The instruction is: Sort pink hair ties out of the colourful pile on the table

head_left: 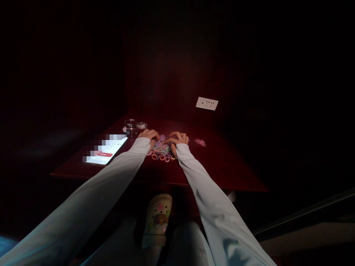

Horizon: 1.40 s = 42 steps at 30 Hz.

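Both my arms, in pale long sleeves, reach out to a heap of small coloured elastic rings (pixel 161 151) on a dark red table (pixel 216 170). My left hand (pixel 149 135) rests on the heap's left edge with its fingers curled down into the rings. My right hand (pixel 177 139) sits at the heap's right edge, fingertips pinched together over the rings. Whether either hand holds a ring is too small and dim to tell. A smaller pink cluster of rings (pixel 200 142) lies apart to the right.
A lit phone (pixel 107 152) lies on the table's left side. Behind my left hand stand a small clear jar (pixel 130 126) and a round lid (pixel 141 125). A white wall socket (pixel 206 103) sits on the dark back wall. A decorated clog (pixel 157 220) shows below the table.
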Motion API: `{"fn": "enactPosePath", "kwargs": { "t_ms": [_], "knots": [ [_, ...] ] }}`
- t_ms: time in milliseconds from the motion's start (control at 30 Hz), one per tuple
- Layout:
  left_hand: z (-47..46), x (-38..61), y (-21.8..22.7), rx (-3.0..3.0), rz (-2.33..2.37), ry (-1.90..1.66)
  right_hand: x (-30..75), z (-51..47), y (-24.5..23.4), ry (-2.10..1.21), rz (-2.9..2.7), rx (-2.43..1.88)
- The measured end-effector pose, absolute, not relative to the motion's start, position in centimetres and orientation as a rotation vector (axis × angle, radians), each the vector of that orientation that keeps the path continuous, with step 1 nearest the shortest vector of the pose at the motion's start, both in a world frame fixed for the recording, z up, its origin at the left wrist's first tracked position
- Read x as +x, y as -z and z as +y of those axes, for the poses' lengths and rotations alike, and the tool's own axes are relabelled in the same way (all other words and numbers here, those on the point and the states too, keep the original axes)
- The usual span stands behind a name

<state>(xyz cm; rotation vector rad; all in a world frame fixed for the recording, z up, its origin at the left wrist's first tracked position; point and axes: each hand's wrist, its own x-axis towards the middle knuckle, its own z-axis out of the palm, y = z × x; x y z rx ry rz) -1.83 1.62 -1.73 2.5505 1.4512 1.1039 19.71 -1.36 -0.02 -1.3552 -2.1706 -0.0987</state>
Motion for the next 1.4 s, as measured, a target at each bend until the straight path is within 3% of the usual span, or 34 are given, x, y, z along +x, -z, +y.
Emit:
{"fn": "enactPosePath", "kwargs": {
  "t_ms": [767,1033,1400],
  "knots": [
    [1.2,-1.9,1.0,2.493,1.606,-1.094,19.5,-0.6,0.7,-0.161,-2.115,-1.345],
    [0.6,-1.4,0.7,2.399,1.742,-1.296,19.6,-0.5,0.6,-0.219,-1.888,-1.359],
    [-0.2,-1.3,1.0,2.66,1.3,-1.007,20.1,0.2,0.6,-0.286,-1.745,-1.402]
  ]
}}
